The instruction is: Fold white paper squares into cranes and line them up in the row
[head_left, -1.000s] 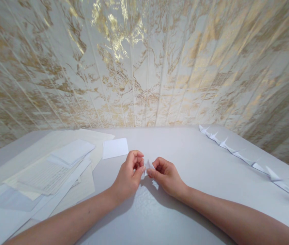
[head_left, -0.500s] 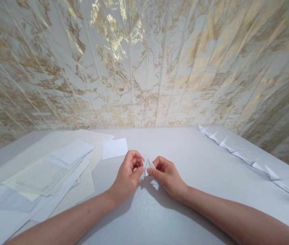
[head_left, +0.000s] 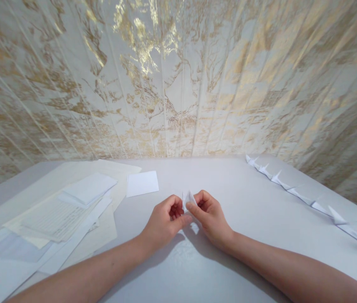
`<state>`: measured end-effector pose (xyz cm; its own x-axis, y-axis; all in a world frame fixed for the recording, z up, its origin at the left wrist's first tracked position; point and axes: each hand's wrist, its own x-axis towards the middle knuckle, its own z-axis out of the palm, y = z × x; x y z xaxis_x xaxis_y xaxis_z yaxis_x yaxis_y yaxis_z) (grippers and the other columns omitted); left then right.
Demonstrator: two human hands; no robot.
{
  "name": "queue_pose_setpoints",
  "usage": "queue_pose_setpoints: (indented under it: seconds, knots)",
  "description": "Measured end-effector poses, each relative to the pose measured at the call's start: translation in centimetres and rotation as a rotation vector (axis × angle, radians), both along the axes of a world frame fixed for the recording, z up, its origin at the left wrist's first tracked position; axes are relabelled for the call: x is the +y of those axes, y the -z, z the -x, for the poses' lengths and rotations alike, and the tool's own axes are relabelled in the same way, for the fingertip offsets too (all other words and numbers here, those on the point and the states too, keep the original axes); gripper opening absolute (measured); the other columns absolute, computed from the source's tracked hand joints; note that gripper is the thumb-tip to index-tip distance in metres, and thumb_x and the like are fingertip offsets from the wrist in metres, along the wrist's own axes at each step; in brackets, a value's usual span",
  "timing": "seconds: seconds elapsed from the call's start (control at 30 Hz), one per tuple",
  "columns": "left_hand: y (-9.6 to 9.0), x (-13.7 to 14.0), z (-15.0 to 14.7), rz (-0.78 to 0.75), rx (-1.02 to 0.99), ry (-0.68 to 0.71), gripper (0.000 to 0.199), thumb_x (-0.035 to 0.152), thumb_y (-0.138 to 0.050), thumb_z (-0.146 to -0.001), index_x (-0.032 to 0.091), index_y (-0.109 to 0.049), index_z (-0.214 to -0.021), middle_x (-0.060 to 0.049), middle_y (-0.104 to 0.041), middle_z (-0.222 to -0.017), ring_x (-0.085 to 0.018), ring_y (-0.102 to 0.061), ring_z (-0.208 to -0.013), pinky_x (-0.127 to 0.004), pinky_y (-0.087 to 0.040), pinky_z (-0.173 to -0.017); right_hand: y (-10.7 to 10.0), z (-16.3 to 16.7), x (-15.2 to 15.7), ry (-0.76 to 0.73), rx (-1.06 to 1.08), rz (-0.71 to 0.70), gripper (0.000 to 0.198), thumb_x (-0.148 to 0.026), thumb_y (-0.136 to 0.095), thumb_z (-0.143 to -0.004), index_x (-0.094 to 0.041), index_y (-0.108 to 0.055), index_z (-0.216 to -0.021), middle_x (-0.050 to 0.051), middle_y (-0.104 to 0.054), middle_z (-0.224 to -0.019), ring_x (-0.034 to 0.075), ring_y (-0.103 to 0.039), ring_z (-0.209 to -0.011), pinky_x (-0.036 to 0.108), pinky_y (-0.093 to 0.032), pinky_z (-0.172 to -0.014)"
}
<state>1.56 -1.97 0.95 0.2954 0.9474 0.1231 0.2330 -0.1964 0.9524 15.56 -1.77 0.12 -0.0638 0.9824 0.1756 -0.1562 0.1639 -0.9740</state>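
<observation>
A small piece of white folded paper (head_left: 189,198) is held up over the middle of the table, its pointed tip facing up. My right hand (head_left: 211,216) pinches it from the right, thumb in front and fingers behind. From the other side, the curled fingers of my left hand (head_left: 167,216) close at the paper's left edge, and the left thumb reaches across beneath it. Fingers cover much of the paper's lower part. Just beyond my left hand, a white square sheet (head_left: 142,183) lies flat.
Loose papers (head_left: 55,219), some lined, overlap on the left of the white table (head_left: 178,273). Several folded paper cranes (head_left: 317,206) stand in a row along the right edge. A wall (head_left: 178,92) with gold patterns rises behind the table.
My left hand has moved slightly right and its thumb now stretches under the paper. The folded paper has turned and sits a little higher and further right in my right fingers.
</observation>
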Motion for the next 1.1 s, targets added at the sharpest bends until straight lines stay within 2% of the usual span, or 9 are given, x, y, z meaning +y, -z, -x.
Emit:
queue_pose_setpoints:
  seconds: [0.1,0.4,0.6,0.87,1.1]
  knots:
    - [0.0,0.0,0.0,-0.023,0.011,-0.027,0.021,0.031,-0.057,-0.071,0.018,-0.043,-0.063,0.006,-0.040,-0.058,-0.010,-0.038,-0.056,-0.022,-0.031,-0.052,0.3,0.1,-0.1,-0.010,-0.015,-0.029,0.024,-0.032,-0.067,-0.067,-0.017,-0.048,-0.063,-0.005,-0.048,-0.058,0.008,-0.042,-0.055,0.023,-0.034,-0.054]
    - [0.3,0.3,0.5,-0.018,-0.026,-0.008,0.016,0.026,-0.058,-0.070,0.017,-0.045,-0.066,0.005,-0.042,-0.060,-0.010,-0.039,-0.057,-0.022,-0.033,-0.054,0.1,0.1,0.2,-0.056,-0.015,-0.014,0.021,-0.027,-0.066,-0.066,-0.018,-0.047,-0.069,-0.004,-0.049,-0.063,0.009,-0.043,-0.057,0.023,-0.035,-0.054]
    - [-0.3,0.4,0.6,-0.030,-0.182,-0.021,0.013,0.026,-0.059,-0.070,0.017,-0.051,-0.075,0.003,-0.048,-0.066,-0.010,-0.043,-0.062,-0.022,-0.036,-0.058,0.3,0.1,0.2,-0.058,-0.060,-0.029,0.020,-0.027,-0.066,-0.066,-0.017,-0.049,-0.069,-0.003,-0.049,-0.063,0.010,-0.043,-0.059,0.024,-0.035,-0.056]
    - [-1.1,0.1,0.5,-0.026,-0.177,-0.133,0.008,0.020,-0.057,-0.067,0.017,-0.051,-0.063,0.004,-0.048,-0.059,-0.010,-0.042,-0.057,-0.022,-0.034,-0.056,0.4,0.1,0.0,-0.117,-0.159,0.004,0.025,-0.032,-0.066,-0.066,-0.017,-0.047,-0.063,-0.005,-0.045,-0.056,0.009,-0.038,-0.053,0.023,-0.030,-0.050]
    - [-0.6,0.1,0.4,-0.032,-0.241,-0.090,0.009,0.018,-0.054,-0.069,0.018,-0.047,-0.063,0.003,-0.050,-0.065,-0.011,-0.045,-0.062,-0.022,-0.035,-0.058,0.5,0.1,0.1,-0.121,-0.090,0.031,0.030,-0.037,-0.067,-0.065,-0.017,-0.045,-0.062,-0.006,-0.043,-0.053,0.007,-0.035,-0.050,0.021,-0.027,-0.047]
